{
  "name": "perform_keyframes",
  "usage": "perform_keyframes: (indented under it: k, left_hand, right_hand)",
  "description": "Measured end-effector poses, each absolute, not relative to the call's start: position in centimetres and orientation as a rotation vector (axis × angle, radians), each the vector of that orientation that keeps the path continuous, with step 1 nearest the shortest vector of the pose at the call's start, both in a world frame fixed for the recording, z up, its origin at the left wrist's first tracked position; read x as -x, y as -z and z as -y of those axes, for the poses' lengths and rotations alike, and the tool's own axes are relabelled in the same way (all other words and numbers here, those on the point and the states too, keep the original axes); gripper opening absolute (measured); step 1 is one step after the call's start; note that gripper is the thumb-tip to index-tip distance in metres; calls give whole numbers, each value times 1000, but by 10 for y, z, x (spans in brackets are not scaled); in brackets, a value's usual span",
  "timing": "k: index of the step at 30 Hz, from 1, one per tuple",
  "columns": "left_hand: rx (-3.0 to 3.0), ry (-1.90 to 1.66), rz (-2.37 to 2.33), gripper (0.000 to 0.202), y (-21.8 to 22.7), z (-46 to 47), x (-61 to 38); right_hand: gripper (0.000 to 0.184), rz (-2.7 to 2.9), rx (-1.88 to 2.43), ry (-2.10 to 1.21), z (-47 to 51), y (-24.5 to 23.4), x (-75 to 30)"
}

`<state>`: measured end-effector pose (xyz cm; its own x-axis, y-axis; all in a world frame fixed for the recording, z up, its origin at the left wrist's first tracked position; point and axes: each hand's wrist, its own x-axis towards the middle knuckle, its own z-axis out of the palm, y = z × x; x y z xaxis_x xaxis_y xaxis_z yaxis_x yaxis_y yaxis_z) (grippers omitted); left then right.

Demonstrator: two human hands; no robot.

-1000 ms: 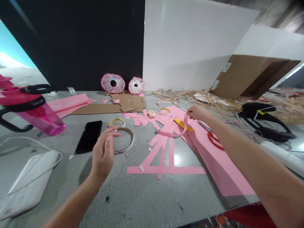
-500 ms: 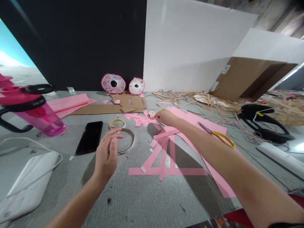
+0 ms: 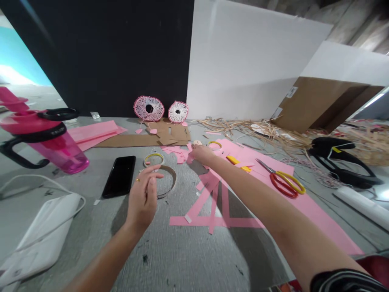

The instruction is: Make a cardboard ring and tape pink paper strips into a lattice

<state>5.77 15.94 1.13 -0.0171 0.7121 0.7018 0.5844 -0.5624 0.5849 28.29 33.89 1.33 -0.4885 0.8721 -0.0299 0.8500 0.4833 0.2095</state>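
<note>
My left hand [image 3: 143,196] is curled loosely at the left side of a brown cardboard-like ring [image 3: 174,182], its fingers across the rim; the ring's left part is hidden behind it. Far forward, my right hand [image 3: 203,154] reaches to small pink paper scraps [image 3: 180,154], beside a pale round disc [image 3: 197,142]. The back of that hand hides most of its fingers. Between my arms lies a frame of pink paper strips [image 3: 194,221]. A tape roll with a yellow inner rim [image 3: 154,159] sits behind my left hand, and another yellow-rimmed roll [image 3: 214,145] is right of my right hand.
Scissors with red and yellow handles [image 3: 287,184] and a yellow cutter [image 3: 234,160] lie on pink paper [image 3: 322,227]. Leftward are a black phone [image 3: 119,177], a pink bottle [image 3: 67,152] and a white power bank [image 3: 45,231]. Two thread-wound rings [image 3: 139,109] lean against a black board [image 3: 97,52].
My right hand has moved slightly left and toward me, uncovering the second tape roll, the cutter and the red scissor handle. My left hand stays by the ring. The view has shifted slightly.
</note>
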Motion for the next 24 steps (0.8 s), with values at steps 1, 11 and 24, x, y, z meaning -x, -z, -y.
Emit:
perform_keyframes:
  k: [1,11,24]
  left_hand:
    - [-2111,-1639,-1405,32,-11,-159,-58]
    - [-2125,-1629,-1411,34,-10,-159,-57]
    - [-2116,-1633,-1396,34,-9,-162,-58]
  right_hand:
    - [35,-2607,-1486,-266,-338,-13,-285]
    - [36,-2630,-1474,-348,-321,2,-300]
    - [20,-2693,-1412,-320,-296,-2,-300]
